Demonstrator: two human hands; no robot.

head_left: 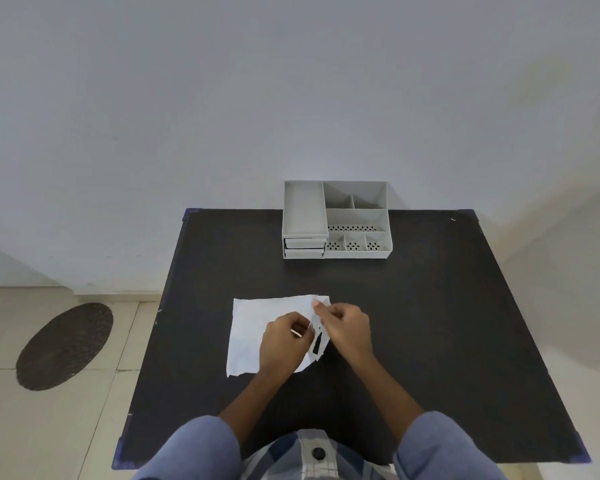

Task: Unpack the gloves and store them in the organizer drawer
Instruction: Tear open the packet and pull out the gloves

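A flat white glove packet (253,327) lies on the black table (430,306), near its middle. My left hand (283,344) rests on the packet's right part and pinches its edge. My right hand (347,327) pinches the packet's right end, where a strip of the wrapper with a black mark stands lifted between the two hands. The gloves themselves are hidden inside the packet. The grey organizer (357,216) stands at the table's far edge, with two shut drawers (303,247) stacked under a tray at its left front.
The organizer's top holds several open compartments, some with perforated floors. A wall rises right behind the table. A dark oval mat (65,346) lies on the tiled floor to the left. The table's corners carry blue tape.
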